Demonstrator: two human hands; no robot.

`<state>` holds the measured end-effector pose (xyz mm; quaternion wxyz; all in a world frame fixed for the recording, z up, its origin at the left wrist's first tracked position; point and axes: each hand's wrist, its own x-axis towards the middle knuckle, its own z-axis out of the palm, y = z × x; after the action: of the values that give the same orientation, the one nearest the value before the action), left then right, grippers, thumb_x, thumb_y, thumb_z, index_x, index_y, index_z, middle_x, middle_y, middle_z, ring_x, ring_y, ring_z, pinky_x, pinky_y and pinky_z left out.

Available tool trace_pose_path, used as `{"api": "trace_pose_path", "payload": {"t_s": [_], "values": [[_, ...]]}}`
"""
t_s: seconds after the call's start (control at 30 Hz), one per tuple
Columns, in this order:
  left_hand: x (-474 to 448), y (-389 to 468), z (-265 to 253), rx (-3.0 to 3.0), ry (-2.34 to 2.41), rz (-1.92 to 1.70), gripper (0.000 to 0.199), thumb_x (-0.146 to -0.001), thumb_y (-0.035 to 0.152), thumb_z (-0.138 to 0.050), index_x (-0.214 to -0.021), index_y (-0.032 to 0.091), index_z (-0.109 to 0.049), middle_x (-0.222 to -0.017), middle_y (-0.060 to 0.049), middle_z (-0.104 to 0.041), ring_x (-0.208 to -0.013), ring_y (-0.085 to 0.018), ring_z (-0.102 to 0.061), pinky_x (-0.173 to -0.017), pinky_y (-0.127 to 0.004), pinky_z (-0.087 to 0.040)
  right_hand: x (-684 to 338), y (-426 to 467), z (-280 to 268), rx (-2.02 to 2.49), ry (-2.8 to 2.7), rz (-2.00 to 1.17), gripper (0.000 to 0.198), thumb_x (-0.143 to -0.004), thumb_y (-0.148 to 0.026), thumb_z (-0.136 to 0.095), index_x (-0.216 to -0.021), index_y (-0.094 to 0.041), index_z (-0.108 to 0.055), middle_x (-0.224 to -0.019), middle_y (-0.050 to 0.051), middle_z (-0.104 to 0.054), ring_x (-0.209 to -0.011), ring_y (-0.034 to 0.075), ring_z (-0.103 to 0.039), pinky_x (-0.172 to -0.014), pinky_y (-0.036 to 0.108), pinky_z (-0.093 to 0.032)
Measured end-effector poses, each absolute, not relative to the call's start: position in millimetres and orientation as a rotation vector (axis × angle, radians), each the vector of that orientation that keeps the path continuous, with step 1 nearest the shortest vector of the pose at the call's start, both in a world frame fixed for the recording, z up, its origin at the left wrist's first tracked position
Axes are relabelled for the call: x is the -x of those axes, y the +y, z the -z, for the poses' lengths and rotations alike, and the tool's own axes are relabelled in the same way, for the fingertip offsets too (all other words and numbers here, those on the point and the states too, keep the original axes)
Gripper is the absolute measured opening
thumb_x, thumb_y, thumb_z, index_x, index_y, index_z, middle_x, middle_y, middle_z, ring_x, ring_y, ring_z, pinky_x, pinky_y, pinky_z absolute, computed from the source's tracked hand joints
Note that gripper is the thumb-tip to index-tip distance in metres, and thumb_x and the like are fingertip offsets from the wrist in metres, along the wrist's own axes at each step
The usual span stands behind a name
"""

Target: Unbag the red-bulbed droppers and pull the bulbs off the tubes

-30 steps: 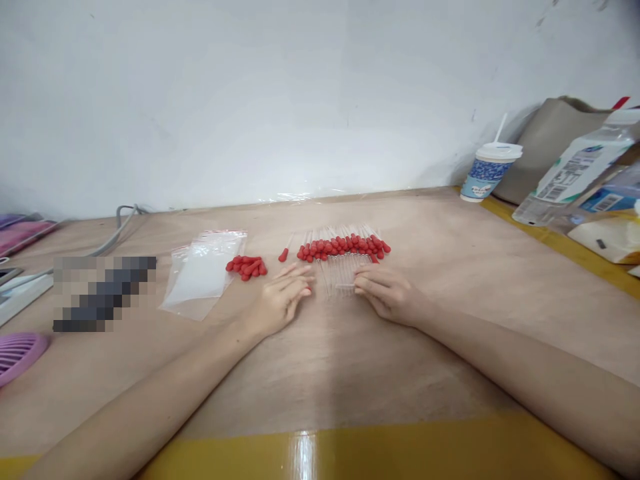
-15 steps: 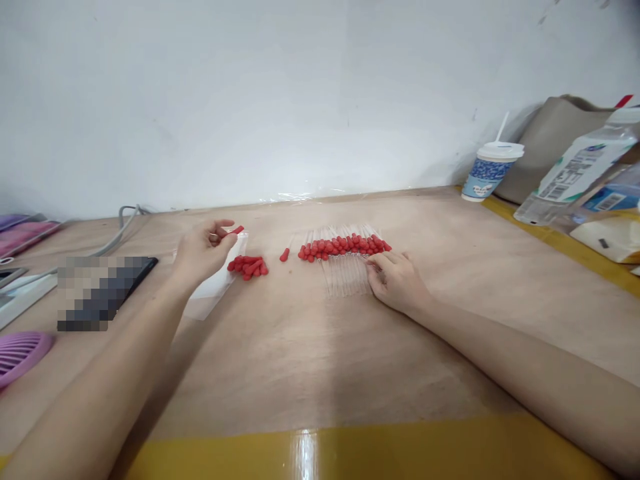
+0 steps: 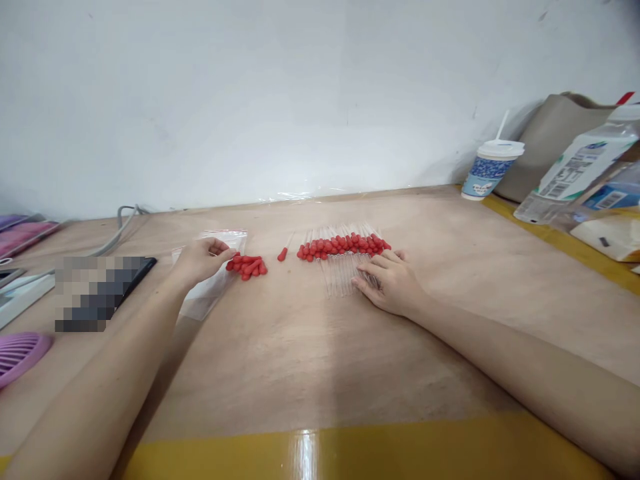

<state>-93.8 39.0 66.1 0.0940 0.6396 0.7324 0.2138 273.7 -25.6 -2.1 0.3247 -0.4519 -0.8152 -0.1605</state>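
Note:
My left hand (image 3: pixel 203 260) is at the left edge of a small pile of red rubber bulbs (image 3: pixel 253 267), with thumb and fingertips closed around a bulb at the pile's edge. Under that hand lies a clear zip bag (image 3: pixel 203 303). To the right, a single dropper (image 3: pixel 283 253) with a red bulb lies apart from a row of red-bulbed droppers (image 3: pixel 345 245), whose clear tubes point to the wall. Bare clear tubes (image 3: pixel 340 277) lie in front of the row. My right hand (image 3: pixel 393 283) rests over their right end, thumb and index finger apart, fingertips touching the tubes.
A paper cup with straw (image 3: pixel 490 170), a plastic bottle (image 3: pixel 575 167) and a grey-beige container (image 3: pixel 540 140) stand at the back right. On the left are a dark blurred-out device (image 3: pixel 137 273), a grey cable (image 3: pixel 120 233) and a purple grille (image 3: pixel 23 357). Yellow tape (image 3: pixel 225 457) edges the table.
My left hand, with a red bulb, has come down from above the bag to the pile. My right thumb and index finger have shifted left over the tubes and moved apart.

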Motion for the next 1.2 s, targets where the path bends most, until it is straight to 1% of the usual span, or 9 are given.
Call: {"api": "trace_pose_path", "payload": {"t_s": [0.17, 0.3, 0.47, 0.6, 0.7, 0.83, 0.93, 1.07, 1.2], "values": [[97.9, 38.9, -64.7, -1.890, 2.187, -0.556, 0.042, -0.078, 0.053, -0.046, -0.080, 0.014, -0.064, -0.079, -0.004, -0.067, -0.076, -0.019, -0.058, -0.067, -0.027, -0.041, -273.9, -26.8, 1.0, 1.189, -2.171, 0.399, 0.035, -0.082, -0.049, -0.049, -0.086, -0.019, -0.066, -0.079, 0.004, -0.063, -0.077, 0.017, -0.051, -0.078, 0.035, -0.029], [95.5, 36.6, -68.5, -1.963, 2.213, -0.586, 0.044, -0.082, 0.050, -0.041, -0.083, 0.013, -0.064, -0.086, -0.006, -0.067, -0.080, -0.020, -0.057, -0.069, -0.028, -0.040, -274.1, -27.0, 1.0, 1.190, -2.169, 0.393, 0.039, -0.080, -0.053, -0.049, -0.087, -0.018, -0.066, -0.080, 0.005, -0.063, -0.078, 0.018, -0.051, -0.079, 0.036, -0.030], [80.2, 32.8, -70.5, -2.123, 2.276, -0.749, 0.035, -0.082, 0.045, -0.041, -0.085, 0.016, -0.062, -0.089, -0.007, -0.064, -0.083, -0.022, -0.056, -0.069, -0.030, -0.039, -274.8, -26.5, 1.9, 1.158, -2.150, 0.394, 0.038, -0.079, -0.052, -0.051, -0.087, -0.019, -0.066, -0.081, 0.004, -0.062, -0.078, 0.017, -0.051, -0.079, 0.035, -0.030], [50.0, 23.9, -60.8, -2.503, 2.120, -1.014, 0.028, -0.081, 0.041, -0.045, -0.080, 0.018, -0.062, -0.088, -0.006, -0.063, -0.089, -0.022, -0.056, -0.078, -0.031, -0.040, -275.4, -26.1, 2.4, 1.113, -2.140, 0.401, 0.033, -0.080, -0.049, -0.052, -0.086, -0.019, -0.066, -0.081, 0.004, -0.063, -0.077, 0.016, -0.050, -0.078, 0.035, -0.029], [22.0, 17.2, -49.3, -2.712, 1.995, -0.805, 0.028, -0.079, 0.040, -0.047, -0.076, 0.019, -0.064, -0.082, -0.007, -0.062, -0.088, -0.024, -0.054, -0.081, -0.036, -0.039, -275.8, -25.9, 2.3, 1.077, -2.142, 0.394, 0.029, -0.081, -0.045, -0.053, -0.085, -0.019, -0.066, -0.080, 0.003, -0.063, -0.076, 0.016, -0.050, -0.078, 0.035, -0.028], [-3.0, 19.7, -37.0, -2.774, 2.119, -0.626, 0.039, -0.077, 0.051, -0.048, -0.079, 0.017, -0.067, -0.087, -0.011, -0.060, -0.093, -0.029, -0.050, -0.080, -0.043, -0.035, -275.7, -26.1, 1.8, 1.049, -2.139, 0.385, 0.026, -0.081, -0.042, -0.054, -0.084, -0.020, -0.066, -0.078, 0.003, -0.063, -0.075, 0.015, -0.049, -0.080, 0.035, -0.028], [-8.8, 28.5, -31.6, -2.793, 2.208, -0.566, 0.039, -0.078, 0.049, -0.047, -0.073, 0.016, -0.067, -0.086, -0.012, -0.060, -0.092, -0.030, -0.049, -0.078, -0.044, -0.033, -275.3, -26.6, 0.9, 1.038, -2.138, 0.379, 0.024, -0.081, -0.041, -0.054, -0.083, -0.020, -0.066, -0.077, 0.002, -0.063, -0.075, 0.015, -0.049, -0.080, 0.036, -0.028], [-6.7, 35.2, -29.5, -2.834, 2.261, -0.611, 0.031, -0.078, 0.039, -0.048, -0.068, 0.015, -0.065, -0.084, -0.012, -0.059, -0.090, -0.030, -0.048, -0.075, -0.042, -0.031, -274.8, -26.7, 0.0, 1.028, -2.138, 0.385, 0.023, -0.081, -0.040, -0.055, -0.082, -0.020, -0.066, -0.077, 0.002, -0.063, -0.075, 0.015, -0.050, -0.080, 0.037, -0.029], [0.4, 26.8, -34.7, -2.954, 2.205, -0.844, 0.024, -0.081, 0.031, -0.047, -0.074, 0.015, -0.064, -0.086, -0.013, -0.060, -0.089, -0.030, -0.049, -0.074, -0.043, -0.030, -274.5, -26.0, 0.5, 0.992, -2.113, 0.378, 0.020, -0.080, -0.037, -0.055, -0.085, -0.020, -0.065, -0.080, 0.004, -0.063, -0.076, 0.016, -0.053, -0.080, 0.039, -0.034]]}}
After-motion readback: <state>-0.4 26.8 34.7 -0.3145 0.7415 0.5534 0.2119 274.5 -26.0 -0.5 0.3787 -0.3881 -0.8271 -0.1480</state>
